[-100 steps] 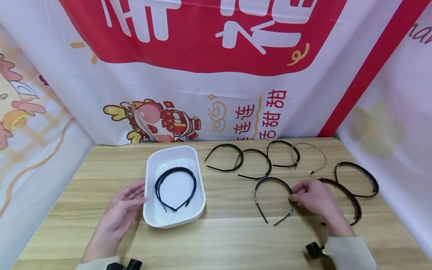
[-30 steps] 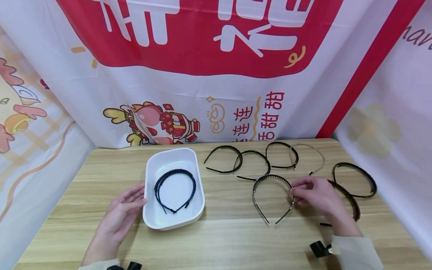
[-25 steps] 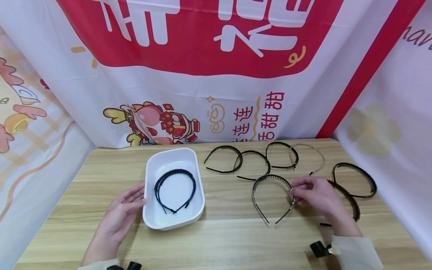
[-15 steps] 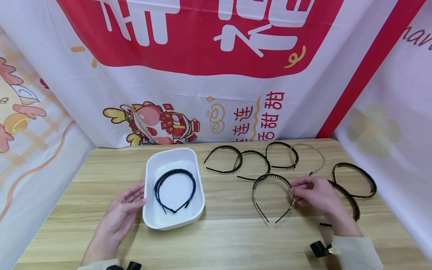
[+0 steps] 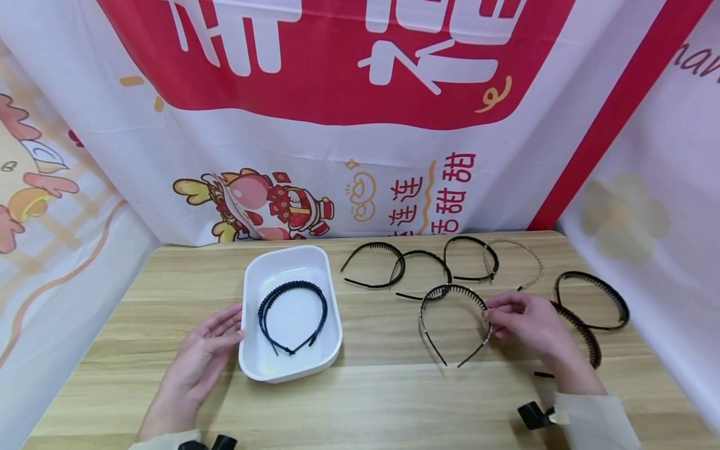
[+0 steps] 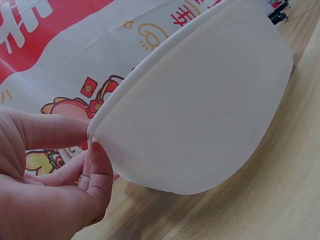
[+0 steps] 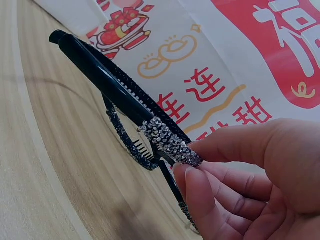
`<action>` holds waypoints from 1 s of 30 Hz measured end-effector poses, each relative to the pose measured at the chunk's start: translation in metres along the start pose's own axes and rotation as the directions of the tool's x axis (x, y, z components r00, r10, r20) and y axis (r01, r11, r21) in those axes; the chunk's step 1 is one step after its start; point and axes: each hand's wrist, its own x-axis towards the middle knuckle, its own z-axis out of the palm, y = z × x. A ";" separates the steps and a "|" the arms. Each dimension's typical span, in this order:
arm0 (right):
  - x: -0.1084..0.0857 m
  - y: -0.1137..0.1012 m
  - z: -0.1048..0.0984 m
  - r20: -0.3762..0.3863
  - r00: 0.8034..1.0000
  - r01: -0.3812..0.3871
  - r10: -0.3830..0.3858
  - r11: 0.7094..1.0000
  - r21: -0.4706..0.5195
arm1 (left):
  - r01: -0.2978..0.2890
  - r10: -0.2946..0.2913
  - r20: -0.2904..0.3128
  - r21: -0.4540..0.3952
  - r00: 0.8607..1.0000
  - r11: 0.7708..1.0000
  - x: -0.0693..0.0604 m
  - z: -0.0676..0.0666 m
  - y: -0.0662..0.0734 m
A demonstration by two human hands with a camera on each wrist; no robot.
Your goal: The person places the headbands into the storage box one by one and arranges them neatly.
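My right hand (image 5: pixel 525 325) pinches a toothed headband (image 7: pixel 167 142) by one side, thumb against fingers. This headband is black, studded with silvery rhinestones, and is held a little above the table, its two ends towards me in the head view. At the left side of a white plastic box (image 6: pixel 200 110), my left hand (image 5: pixel 197 359) pinches the rim between thumb and fingers. Inside the box lies a dark blue-black braided-looking headband (image 5: pixel 298 285), maybe more than one overlapped. Behind the held headband, a black headband (image 5: pixel 448 275) on the table is partly overlapped in the head view.
More headbands lie on the wooden table (image 5: pixel 382 406): black ones (image 5: pixel 402 267) at the back, a thin beaded one (image 5: pixel 540 265), a black one (image 5: pixel 622 306) far right, and a dark brown one (image 5: pixel 592 344) partly behind my right wrist. Printed cloth (image 5: pixel 281 144) hangs behind.
The rhinestone headband has risen slightly and shifted away from me in my right hand, now overlapping the black headband behind it. My left hand and the box have stayed put.
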 end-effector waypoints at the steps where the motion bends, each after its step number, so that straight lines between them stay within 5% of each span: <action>1: 0.000 0.000 0.000 -0.002 1.000 0.004 -0.004 1.000 0.001 | -0.001 0.001 -0.001 -0.001 1.000 1.000 0.000 0.000 0.000; 30: 0.003 -0.006 0.016 -0.002 0.999 0.041 -0.041 0.999 0.035 | 0.005 -0.004 -0.025 0.041 1.000 0.999 -0.002 0.002 0.002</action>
